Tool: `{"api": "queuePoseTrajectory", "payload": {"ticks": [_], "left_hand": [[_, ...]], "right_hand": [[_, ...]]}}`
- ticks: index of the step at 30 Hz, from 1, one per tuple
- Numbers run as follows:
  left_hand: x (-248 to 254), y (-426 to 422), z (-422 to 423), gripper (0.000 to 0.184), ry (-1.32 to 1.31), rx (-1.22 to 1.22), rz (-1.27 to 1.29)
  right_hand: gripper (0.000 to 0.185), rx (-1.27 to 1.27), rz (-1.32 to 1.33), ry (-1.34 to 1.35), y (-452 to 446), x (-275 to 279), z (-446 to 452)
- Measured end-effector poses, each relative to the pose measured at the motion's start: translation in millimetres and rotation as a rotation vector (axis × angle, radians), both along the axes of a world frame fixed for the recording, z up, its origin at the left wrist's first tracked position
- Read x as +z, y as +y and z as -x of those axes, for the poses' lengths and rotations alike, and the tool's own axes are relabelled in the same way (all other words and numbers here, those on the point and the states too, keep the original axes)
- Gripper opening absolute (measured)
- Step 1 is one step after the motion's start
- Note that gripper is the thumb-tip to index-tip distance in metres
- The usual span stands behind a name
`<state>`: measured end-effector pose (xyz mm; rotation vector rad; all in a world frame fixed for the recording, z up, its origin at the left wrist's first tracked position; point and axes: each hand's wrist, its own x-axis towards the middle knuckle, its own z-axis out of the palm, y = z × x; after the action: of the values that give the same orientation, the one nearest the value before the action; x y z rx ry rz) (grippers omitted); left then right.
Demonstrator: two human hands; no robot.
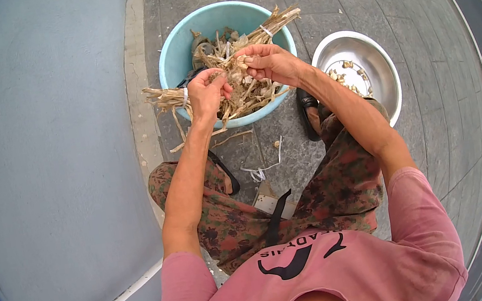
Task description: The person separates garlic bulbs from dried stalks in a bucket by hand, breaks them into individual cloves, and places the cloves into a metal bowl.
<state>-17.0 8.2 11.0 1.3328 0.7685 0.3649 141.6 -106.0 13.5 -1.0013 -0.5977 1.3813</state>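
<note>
Both hands are over a light blue plastic tub (166, 62) filled with dried garlic stalks and papery skins. My right hand (271, 63) pinches a small pale tan piece of garlic (242, 62) between thumb and fingers. My left hand (207, 93) is closed just beside it, fingers curled in a pinch; what lies in them is too small to make out. One tied bundle of dry stalks (281, 21) sticks out over the far right rim, and another stalk bundle (166, 97) juts over the left rim.
A steel bowl (389, 75) with several garlic cloves (348, 65) stands right of the tub. White string (280, 151) and loose stalks (232, 136) lie on the grey tiles between my feet. A blue-grey wall (60, 146) runs along the left.
</note>
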Motion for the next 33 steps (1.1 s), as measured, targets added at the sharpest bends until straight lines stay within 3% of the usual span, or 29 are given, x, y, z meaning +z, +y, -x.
{"api": "queuePoseTrajectory", "payload": {"ticks": [3,6,11,13,17,20,21,22,24,26,29,30,32,33], "left_hand": [[3.7,-11.8,2.2,0.030,0.115,-0.069,-0.628],[7.6,-10.7,2.2,0.032,-0.078,-0.036,-0.260],[5.2,-12.8,-2.3,0.021,-0.157,-0.099,-0.179],[4.7,-12.7,-3.3,0.018,-0.247,-0.056,-0.156],[6.4,-11.9,-1.6,0.014,-0.122,-0.087,-0.203],[8.9,-16.4,-0.3,0.010,0.007,-0.135,-0.267],[4.7,-14.8,0.4,0.010,0.033,-0.110,-0.303],[1.4,-11.4,0.9,0.011,0.056,-0.085,-0.342],[0.7,-8.9,1.1,0.013,0.082,-0.073,-0.395],[0.6,-11.4,-0.4,0.014,0.126,-0.114,-0.416],[-2.5,-14.1,-0.3,0.015,0.142,-0.132,-0.436],[-2.6,-13.6,-1.9,0.015,0.135,-0.125,-0.452],[-2.8,-13.9,-3.4,0.015,0.130,-0.116,-0.466],[-3.2,-14.4,-4.0,0.015,0.129,-0.119,-0.467]], "right_hand": [[0.020,-0.012,0.018,0.000,1.1,-1.0,-0.5],[0.020,-0.009,0.022,-0.124,1.6,-5.0,4.2],[0.021,-0.076,-0.019,-0.347,0.6,5.7,16.9],[0.022,-0.049,-0.001,-0.202,2.3,-0.5,18.0],[0.018,-0.003,-0.001,-0.091,-0.3,-5.1,15.4],[0.018,0.075,0.138,-0.528,-7.4,10.1,-13.3],[0.023,0.074,0.117,-0.873,-14.6,15.4,-34.1],[0.019,0.039,0.248,-1.089,-28.4,31.8,-46.1],[0.015,0.060,0.558,-1.506,-57.9,1.2,-89.1],[0.018,0.314,0.984,-1.349,-82.7,-7.5,-103.6],[0.020,-0.049,0.717,-1.820,-108.9,-35.1,-104.7],[0.020,-0.032,0.789,-1.670,-90.4,-4.3,-92.4],[0.016,-0.121,0.423,-1.563,-63.8,-5.2,-87.9],[0.014,-0.103,0.236,-1.313,-51.6,12.3,-64.5]]}}
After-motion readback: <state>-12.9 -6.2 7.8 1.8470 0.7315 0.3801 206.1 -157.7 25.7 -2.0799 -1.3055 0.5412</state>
